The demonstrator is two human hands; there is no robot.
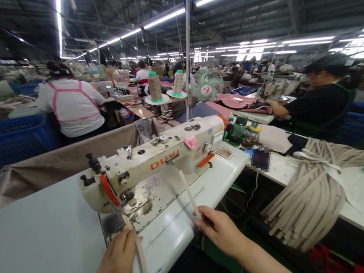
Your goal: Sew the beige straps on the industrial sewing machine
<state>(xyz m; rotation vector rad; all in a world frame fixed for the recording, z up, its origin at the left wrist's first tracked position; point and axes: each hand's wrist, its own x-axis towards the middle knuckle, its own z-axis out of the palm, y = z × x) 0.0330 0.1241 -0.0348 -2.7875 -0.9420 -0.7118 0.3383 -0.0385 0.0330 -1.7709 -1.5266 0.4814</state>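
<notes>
A white sewing machine [158, 159] with orange trim stands on the pale tabletop. My left hand [116, 264] lies close in front of its presser foot [131, 205], fingers closed on a narrow beige strap [143, 269]. That strap runs from near the foot, past my fingers and down over the table's front edge. To the right, my right hand [221, 232] pinches the lower end of a beige strip [189, 193], which slants up toward the machine arm. Whether the two are one length I cannot tell.
On the side table at right lies a tied bundle of beige straps [304, 200]. Thread cones [154, 87] stand behind the machine, near a green fan [207, 84]. One person in a pink apron [73, 99] works at left, another person [321, 94] at right.
</notes>
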